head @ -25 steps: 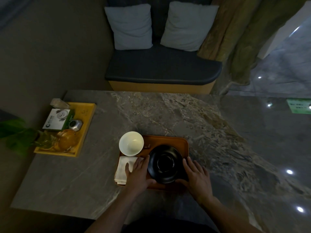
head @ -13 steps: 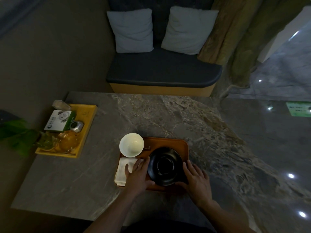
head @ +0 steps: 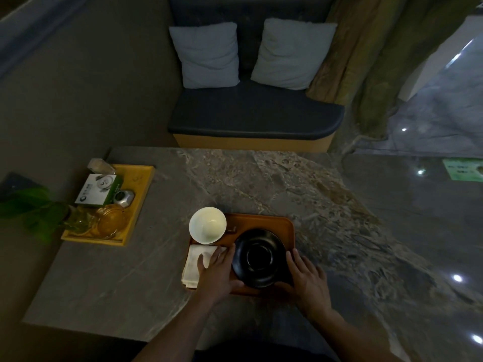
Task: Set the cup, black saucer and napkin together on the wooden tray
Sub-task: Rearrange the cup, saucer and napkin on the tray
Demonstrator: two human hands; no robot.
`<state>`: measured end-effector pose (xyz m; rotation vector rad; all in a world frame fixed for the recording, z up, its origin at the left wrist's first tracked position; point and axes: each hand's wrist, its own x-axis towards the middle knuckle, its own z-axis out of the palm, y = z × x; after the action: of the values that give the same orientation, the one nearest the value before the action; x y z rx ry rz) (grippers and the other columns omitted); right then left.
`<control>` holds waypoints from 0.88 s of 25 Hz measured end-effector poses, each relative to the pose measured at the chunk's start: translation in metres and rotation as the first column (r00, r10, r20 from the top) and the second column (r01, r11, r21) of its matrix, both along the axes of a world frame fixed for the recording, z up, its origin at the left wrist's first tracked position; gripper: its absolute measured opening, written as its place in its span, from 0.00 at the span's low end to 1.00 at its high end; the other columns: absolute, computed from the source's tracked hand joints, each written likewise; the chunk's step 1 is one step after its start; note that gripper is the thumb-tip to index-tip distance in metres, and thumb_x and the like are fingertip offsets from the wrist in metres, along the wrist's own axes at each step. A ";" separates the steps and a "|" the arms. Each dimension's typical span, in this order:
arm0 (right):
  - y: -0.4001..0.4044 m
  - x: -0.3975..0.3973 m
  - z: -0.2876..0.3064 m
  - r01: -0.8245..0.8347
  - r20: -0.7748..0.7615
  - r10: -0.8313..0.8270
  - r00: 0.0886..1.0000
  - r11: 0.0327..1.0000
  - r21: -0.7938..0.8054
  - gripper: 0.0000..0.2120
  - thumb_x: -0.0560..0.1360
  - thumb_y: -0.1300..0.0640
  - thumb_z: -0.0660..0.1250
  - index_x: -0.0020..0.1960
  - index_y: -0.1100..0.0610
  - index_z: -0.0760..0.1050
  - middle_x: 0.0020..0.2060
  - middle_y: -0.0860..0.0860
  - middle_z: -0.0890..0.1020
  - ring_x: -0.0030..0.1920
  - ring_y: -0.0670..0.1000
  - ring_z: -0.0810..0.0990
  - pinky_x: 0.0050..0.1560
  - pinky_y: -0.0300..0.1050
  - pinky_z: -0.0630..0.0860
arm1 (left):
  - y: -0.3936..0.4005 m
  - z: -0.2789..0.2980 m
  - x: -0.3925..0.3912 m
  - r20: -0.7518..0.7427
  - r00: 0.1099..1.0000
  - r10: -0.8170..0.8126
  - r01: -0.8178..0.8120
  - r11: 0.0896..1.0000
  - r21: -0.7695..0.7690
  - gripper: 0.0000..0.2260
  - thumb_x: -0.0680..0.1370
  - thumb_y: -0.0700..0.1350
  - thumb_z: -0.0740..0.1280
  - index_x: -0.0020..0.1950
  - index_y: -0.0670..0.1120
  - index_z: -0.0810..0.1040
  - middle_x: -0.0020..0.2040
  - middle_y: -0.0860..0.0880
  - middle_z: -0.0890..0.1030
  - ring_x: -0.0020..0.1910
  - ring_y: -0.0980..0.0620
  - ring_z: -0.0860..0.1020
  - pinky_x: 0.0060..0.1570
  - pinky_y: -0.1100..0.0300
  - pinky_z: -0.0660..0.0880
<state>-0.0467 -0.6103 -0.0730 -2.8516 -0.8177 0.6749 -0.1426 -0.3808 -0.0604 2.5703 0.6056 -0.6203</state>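
A black saucer (head: pixel 258 257) lies on the wooden tray (head: pixel 281 223) near the table's front edge. My left hand (head: pixel 218 273) holds the saucer's left rim, its fingers also lying over a folded white napkin (head: pixel 194 265) at the tray's left side. My right hand (head: pixel 304 279) grips the saucer's right rim. A white cup (head: pixel 207 228) stands upright at the tray's far left corner, apart from both hands.
A yellow tray (head: pixel 136 202) at the table's left holds a white and green box, a small metal object and glassware. A green plant (head: pixel 31 207) overhangs the left edge. A cushioned bench (head: pixel 253 118) with two pillows stands beyond the marble table (head: pixel 261 178).
Both hands stay on the saucer's rim with little movement. The view has tilted slightly, and the objects sit a little lower in it.
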 end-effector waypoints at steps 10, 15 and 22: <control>0.006 -0.034 0.008 0.122 0.041 -0.125 0.991 0.990 0.064 0.40 0.73 0.29 0.53 0.78 0.49 0.51 0.78 0.46 0.54 0.78 0.50 0.50 0.73 0.51 0.56 | 0.024 0.002 -0.032 0.128 0.988 -0.091 0.091 0.996 0.009 0.34 0.77 0.61 0.64 0.79 0.58 0.54 0.80 0.58 0.55 0.79 0.59 0.50 0.75 0.43 0.36; 0.032 -0.068 0.019 0.084 0.071 -0.094 0.993 0.988 0.128 0.32 0.72 0.32 0.61 0.71 0.47 0.70 0.72 0.49 0.70 0.74 0.55 0.65 0.67 0.59 0.67 | 0.075 0.001 -0.064 0.205 0.973 -0.107 0.117 0.993 -0.036 0.26 0.77 0.62 0.63 0.75 0.57 0.66 0.76 0.57 0.65 0.76 0.55 0.61 0.75 0.49 0.51; 0.084 -0.085 0.029 -0.140 0.168 0.117 0.979 0.981 0.136 0.23 0.71 0.37 0.66 0.61 0.47 0.79 0.61 0.50 0.81 0.66 0.60 0.75 0.61 0.62 0.73 | 0.135 0.001 -0.082 0.137 0.950 -0.280 0.287 0.957 -0.033 0.27 0.75 0.60 0.66 0.73 0.57 0.67 0.75 0.56 0.67 0.74 0.55 0.63 0.76 0.48 0.54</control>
<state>-0.1315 -0.5267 -0.0441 -2.7634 -1.0370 0.3827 -0.2241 -0.2456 -0.0592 2.6439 0.1727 -0.5432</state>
